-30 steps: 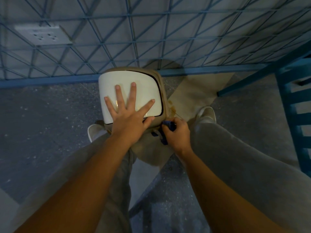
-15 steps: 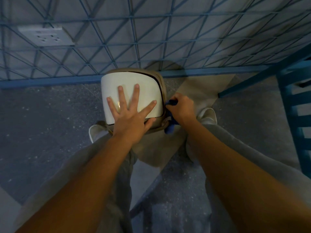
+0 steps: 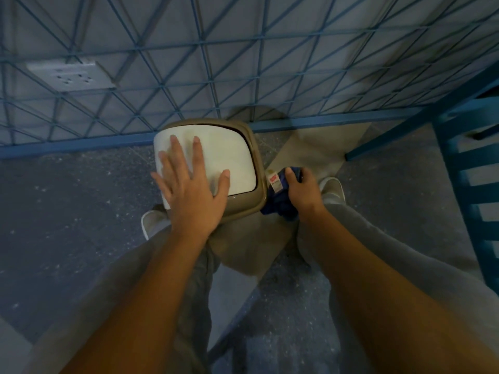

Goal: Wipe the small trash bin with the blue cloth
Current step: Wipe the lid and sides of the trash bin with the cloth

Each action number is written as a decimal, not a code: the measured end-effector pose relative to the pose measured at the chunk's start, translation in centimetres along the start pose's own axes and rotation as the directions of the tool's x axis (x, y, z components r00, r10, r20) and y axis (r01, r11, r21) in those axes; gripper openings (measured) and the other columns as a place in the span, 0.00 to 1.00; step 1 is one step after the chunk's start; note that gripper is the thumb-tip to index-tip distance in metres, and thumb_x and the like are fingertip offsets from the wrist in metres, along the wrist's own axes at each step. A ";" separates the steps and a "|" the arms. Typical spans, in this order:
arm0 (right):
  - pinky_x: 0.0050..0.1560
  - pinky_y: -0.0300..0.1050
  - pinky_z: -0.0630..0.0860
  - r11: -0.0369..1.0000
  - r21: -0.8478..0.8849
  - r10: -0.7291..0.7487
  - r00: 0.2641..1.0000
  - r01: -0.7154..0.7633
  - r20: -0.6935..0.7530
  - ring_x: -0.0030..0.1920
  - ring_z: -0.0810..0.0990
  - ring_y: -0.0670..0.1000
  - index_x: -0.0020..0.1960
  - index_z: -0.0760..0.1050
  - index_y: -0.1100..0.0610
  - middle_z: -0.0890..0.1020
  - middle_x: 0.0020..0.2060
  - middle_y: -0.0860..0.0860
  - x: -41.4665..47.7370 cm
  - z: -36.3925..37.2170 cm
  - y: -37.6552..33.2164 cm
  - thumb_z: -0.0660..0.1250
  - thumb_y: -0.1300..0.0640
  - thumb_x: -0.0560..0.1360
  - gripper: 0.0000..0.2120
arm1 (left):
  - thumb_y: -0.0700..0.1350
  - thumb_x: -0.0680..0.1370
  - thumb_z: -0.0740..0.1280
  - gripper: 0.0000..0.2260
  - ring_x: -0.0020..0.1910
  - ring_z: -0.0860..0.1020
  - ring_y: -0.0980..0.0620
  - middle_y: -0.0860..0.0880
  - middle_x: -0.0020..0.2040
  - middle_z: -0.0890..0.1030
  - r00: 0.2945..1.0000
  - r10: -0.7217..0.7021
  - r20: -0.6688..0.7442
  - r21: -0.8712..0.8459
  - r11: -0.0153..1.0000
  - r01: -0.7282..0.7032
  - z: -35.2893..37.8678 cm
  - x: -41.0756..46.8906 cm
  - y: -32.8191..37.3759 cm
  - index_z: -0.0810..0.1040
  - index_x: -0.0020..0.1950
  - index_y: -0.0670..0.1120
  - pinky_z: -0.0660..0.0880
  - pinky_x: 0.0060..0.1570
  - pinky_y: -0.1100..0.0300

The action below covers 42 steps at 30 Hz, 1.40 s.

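- You are pressing your left hand [image 3: 189,190] flat on the white lid [image 3: 232,155] of the small trash bin [image 3: 243,203]. Your fingers [image 3: 197,149] are lying straight and spread apart, and your palm is overlapping the near rim.
- The bin is standing on the floor [image 3: 67,198] between your pale shoes [image 3: 151,220], close to the wire mesh [image 3: 189,63]. Its body is showing as smooth taupe plastic, a rounded square in outline, and the lid is looking glossy.
- Your right hand [image 3: 302,193] is gripping the blue cloth [image 3: 280,203], with the fingers curled and clamped on the bunched, creased fabric.
- The cloth is sitting right against the bin's right-hand wall, just under the rim. A small white label [image 3: 274,182] with red print is sticking up from it.
- The floor is showing a speckled grey surface, with a smoother beige patch [image 3: 310,147] running under the bin.
- Thin blue rods are crossing into triangles in the mesh, in front of a grey wall carrying a white socket plate [image 3: 73,75].
- A blue slatted frame [image 3: 472,184] is standing at the right edge.
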State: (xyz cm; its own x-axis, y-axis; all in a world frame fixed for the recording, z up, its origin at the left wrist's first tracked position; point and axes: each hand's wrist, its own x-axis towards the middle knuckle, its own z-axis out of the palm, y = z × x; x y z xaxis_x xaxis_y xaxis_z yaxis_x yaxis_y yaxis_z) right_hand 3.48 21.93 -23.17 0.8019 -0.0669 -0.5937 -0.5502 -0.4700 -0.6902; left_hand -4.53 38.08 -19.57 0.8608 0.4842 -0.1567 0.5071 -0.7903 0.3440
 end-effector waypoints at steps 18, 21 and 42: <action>0.50 0.47 0.73 0.805 -0.491 -0.336 0.938 0.333 0.084 0.53 0.77 0.59 0.63 0.64 0.64 0.75 0.57 0.61 0.4 7.2 -4.2 0.54 0.58 0.80 0.13 | 0.59 0.77 0.57 0.37 0.74 0.50 0.37 0.37 0.76 0.45 0.974 -0.227 0.020 -0.163 0.960 0.227 1.0 0.5 -1.0 0.40 0.76 0.47 0.52 0.72 0.45; 0.51 0.49 0.70 0.866 -0.385 -0.312 0.947 0.319 0.081 0.56 0.75 0.62 0.62 0.64 0.65 0.75 0.57 0.64 0.6 6.6 -4.8 0.54 0.59 0.81 0.13 | 0.59 0.77 0.57 0.37 0.74 0.51 0.37 0.37 0.76 0.45 0.974 -0.227 0.024 -0.168 0.959 0.227 0.9 0.5 -0.9 0.40 0.76 0.47 0.52 0.72 0.44; 0.40 0.45 0.79 0.665 0.725 -0.135 0.926 -0.179 0.352 0.35 0.80 0.49 0.43 0.67 0.58 0.77 0.39 0.56 -5.3 0.9 -8.3 0.56 0.65 0.79 0.07 | 0.62 0.75 0.58 0.29 0.66 0.69 0.61 0.52 0.68 0.70 0.984 0.131 0.119 -0.708 0.706 -0.008 -4.2 -1.6 4.3 0.58 0.73 0.54 0.66 0.65 0.65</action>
State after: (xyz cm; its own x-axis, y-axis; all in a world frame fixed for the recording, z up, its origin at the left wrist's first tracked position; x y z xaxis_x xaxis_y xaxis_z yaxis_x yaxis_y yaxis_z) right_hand 3.58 27.02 -14.67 0.7349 0.3117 -0.6022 -0.6781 0.3374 -0.6529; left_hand -3.91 35.50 -13.94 0.9187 0.3282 -0.2196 0.3208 -0.2958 0.8998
